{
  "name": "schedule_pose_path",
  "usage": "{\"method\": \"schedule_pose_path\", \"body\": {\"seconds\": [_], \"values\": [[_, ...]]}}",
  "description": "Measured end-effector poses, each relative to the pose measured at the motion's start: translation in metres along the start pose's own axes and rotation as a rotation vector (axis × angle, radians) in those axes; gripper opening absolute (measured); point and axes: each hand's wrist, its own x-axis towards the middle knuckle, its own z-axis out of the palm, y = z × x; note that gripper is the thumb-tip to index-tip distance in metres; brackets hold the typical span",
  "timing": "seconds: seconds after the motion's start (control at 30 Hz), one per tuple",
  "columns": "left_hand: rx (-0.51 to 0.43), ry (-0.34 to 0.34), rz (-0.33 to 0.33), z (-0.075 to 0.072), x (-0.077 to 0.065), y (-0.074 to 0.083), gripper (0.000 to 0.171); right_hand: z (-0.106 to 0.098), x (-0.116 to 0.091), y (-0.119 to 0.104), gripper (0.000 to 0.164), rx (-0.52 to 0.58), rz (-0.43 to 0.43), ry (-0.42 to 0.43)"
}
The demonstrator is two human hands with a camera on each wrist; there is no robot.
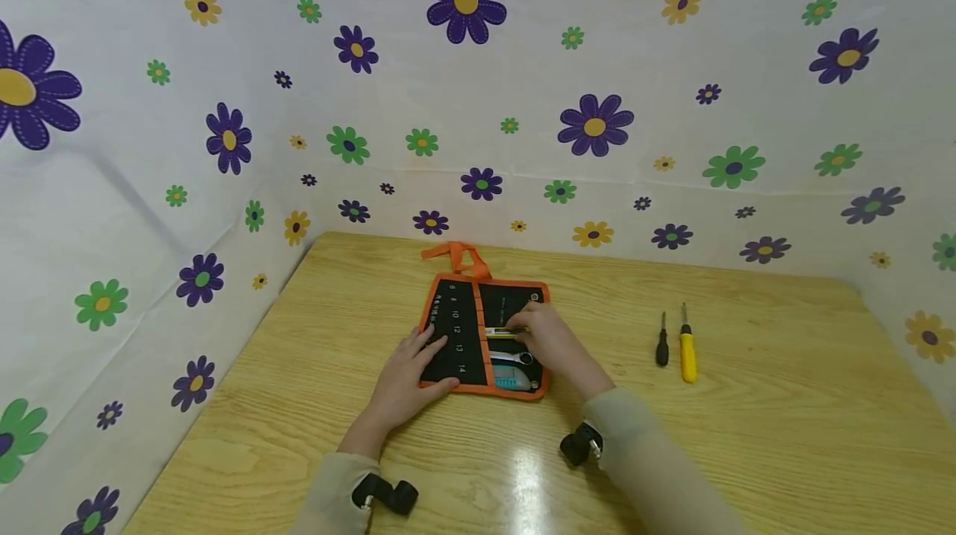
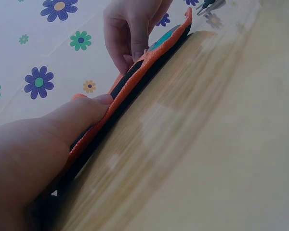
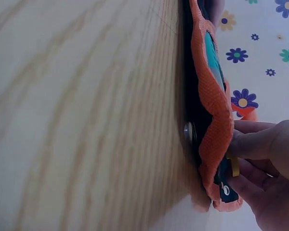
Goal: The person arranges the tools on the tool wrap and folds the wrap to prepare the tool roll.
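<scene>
A black tool pouch (image 1: 456, 311) with orange trim lies unrolled on the table, numbers printed down its left part. My left hand (image 1: 403, 377) rests on its left side with fingers spread, the thumb on the orange near edge. Over the right part, my right hand (image 1: 548, 344) pinches the end of a slim yellow tool (image 1: 502, 333) lying in one of the pockets. Its yellow end (image 3: 235, 166) shows between the fingers in the right wrist view; the kind of tool is hidden. Nearer me in the pouch sit a wrench (image 1: 515, 358) and a teal-handled tool (image 1: 511, 377).
A black screwdriver (image 1: 662, 344) and a yellow-handled screwdriver (image 1: 688, 352) lie side by side on the wooden table (image 1: 777, 402), right of the pouch. Orange ties (image 1: 465, 257) trail off the pouch's far edge. A flower-printed sheet (image 1: 515, 87) stands behind and at the sides.
</scene>
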Motion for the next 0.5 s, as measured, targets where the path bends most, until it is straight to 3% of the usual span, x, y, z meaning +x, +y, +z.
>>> {"method": "schedule_pose_path", "body": {"seconds": [0.3,0.5], "values": [[-0.007,0.002,0.004,-0.002,-0.001,0.002,0.074,-0.003,-0.007,0.003,0.016,0.065,0.067,-0.046],[-0.008,-0.009,-0.015,-0.002,-0.001,0.001,0.075,-0.009,-0.018,0.01,0.017,0.109,0.13,-0.018]]}}
